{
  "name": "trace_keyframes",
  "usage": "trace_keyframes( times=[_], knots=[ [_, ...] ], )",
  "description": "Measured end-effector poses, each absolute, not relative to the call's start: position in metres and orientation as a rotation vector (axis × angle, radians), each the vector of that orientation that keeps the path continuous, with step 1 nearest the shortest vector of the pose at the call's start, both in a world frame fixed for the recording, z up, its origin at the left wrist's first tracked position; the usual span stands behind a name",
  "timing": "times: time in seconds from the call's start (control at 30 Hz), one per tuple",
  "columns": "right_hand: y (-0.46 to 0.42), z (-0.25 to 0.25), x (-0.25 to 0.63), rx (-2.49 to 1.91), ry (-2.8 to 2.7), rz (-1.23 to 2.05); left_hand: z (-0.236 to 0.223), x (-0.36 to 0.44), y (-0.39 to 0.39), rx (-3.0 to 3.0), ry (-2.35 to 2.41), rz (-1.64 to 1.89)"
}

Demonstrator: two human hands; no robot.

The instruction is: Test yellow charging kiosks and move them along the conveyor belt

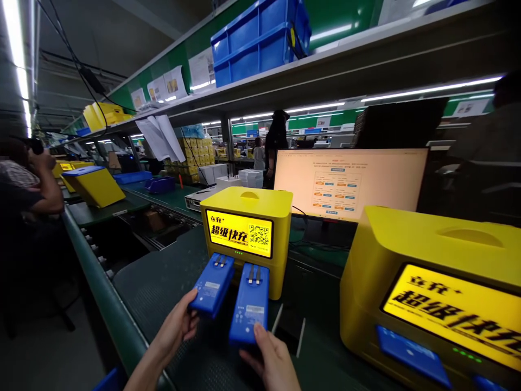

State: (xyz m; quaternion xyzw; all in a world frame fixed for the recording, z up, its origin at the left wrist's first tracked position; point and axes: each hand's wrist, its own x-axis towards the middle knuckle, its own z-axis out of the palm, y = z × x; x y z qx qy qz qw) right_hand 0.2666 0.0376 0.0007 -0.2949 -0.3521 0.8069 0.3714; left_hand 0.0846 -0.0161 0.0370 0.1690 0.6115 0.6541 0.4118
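My left hand grips the near end of a blue power bank, tilted in front of a yellow charging cabinet with a lit screen. Between the thumb and fingers of my right hand is a second blue power bank. Two short plugs show on each power bank's upper face. The far ends of both lie close to the cabinet's lower front; whether they are inside its slots I cannot tell. Small green lights glow under the screen.
At the right stands another yellow cabinet with a blue power bank in its front. Behind is a lit monitor. A blue crate sits on the overhead shelf. Another person works at the left, near a tilted yellow cabinet.
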Motion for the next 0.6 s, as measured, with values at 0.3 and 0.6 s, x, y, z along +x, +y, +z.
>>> trace_keyframes(
  times=[0.3,0.6],
  knots=[
    [0.100,0.038,0.231,-0.732,-0.897,2.082,0.040,0.065,0.062,0.575,1.792,1.671],
    [0.071,-0.034,0.411,-0.884,-1.416,1.713,0.002,0.154,0.054,0.705,1.653,1.731]
  ],
)
